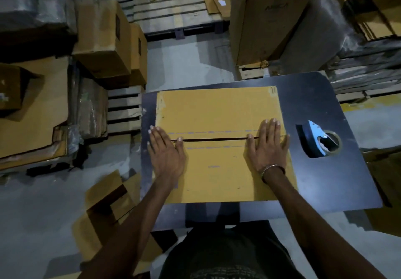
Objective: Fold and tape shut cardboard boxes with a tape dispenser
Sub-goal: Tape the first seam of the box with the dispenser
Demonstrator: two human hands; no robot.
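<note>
One cardboard box [219, 113] lies on the dark table [325, 181], two flaps meeting; left hand [166, 151] and right hand [265, 146] press flat, grasping nothing. One tape dispenser [319, 138] sits just beside it (big carton [267, 20] lettering unreadable).

A single head-worn camera looks steeply down and forward, close over the table [325, 183] at frame centre, with floor [43, 213] and stacked cartons filling the edges.
</note>
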